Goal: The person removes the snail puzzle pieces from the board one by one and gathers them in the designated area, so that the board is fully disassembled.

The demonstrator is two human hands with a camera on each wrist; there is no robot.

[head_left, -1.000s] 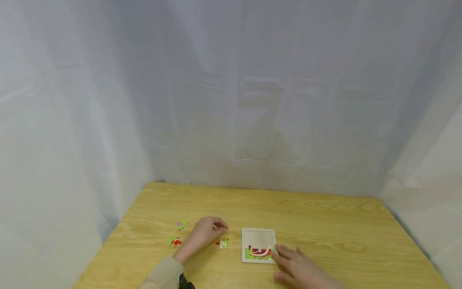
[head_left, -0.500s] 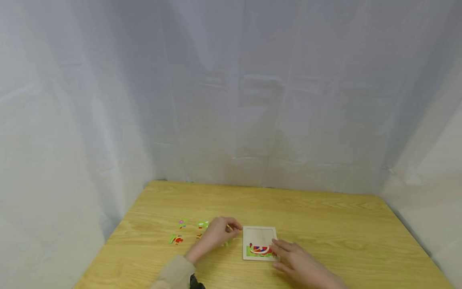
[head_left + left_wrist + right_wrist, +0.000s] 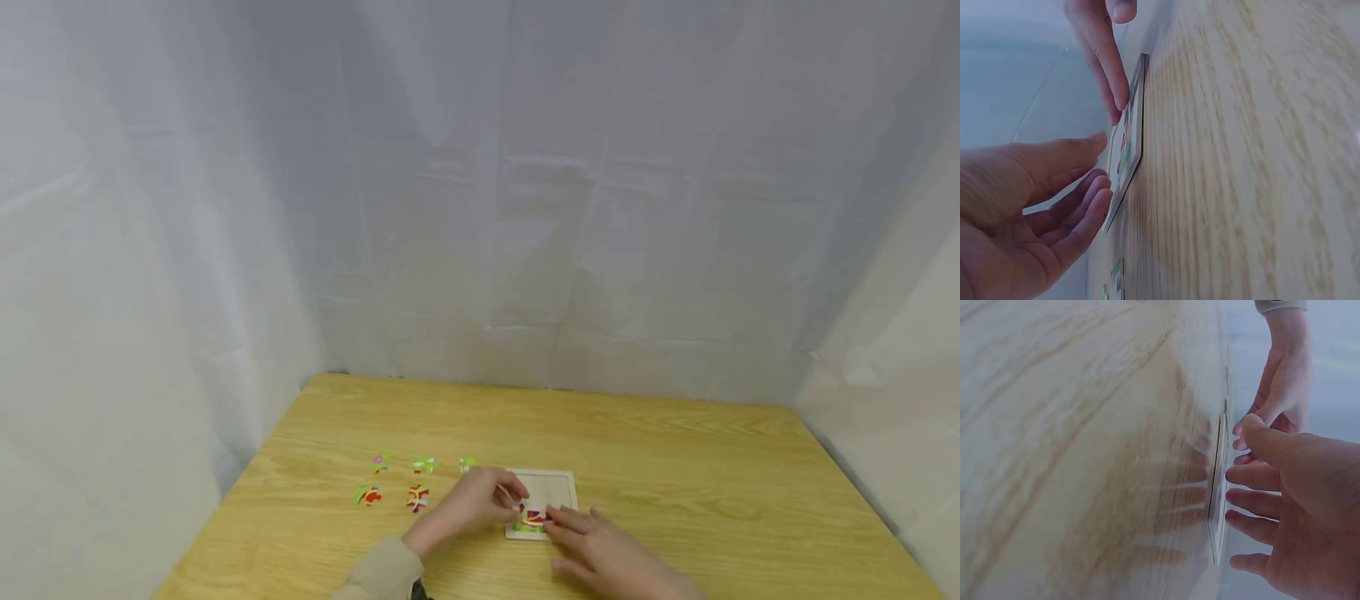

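My left hand is over the left part of a pale wooden puzzle tray, fingers loosely bent. In the left wrist view a gap shows between that hand's thumb and fingers, with no piece visible there. My right hand reaches over the tray's lower right, its fingers extended close to the picture. Joined puzzle pieces in red, white, blue and green fill the tray's near end, partly hidden by both hands. Whether the fingertips touch the pieces is hard to tell.
Loose jigsaw pieces lie left of the tray: one with a pink spot, a green and white one, one with an eye, and red ones nearer the front, including a red and green piece. White sheeting encloses the wooden table.
My left hand has moved right, from beside the loose pieces to over the tray, uncovering several of them. The right hand has shifted slightly left over the tray's picture.
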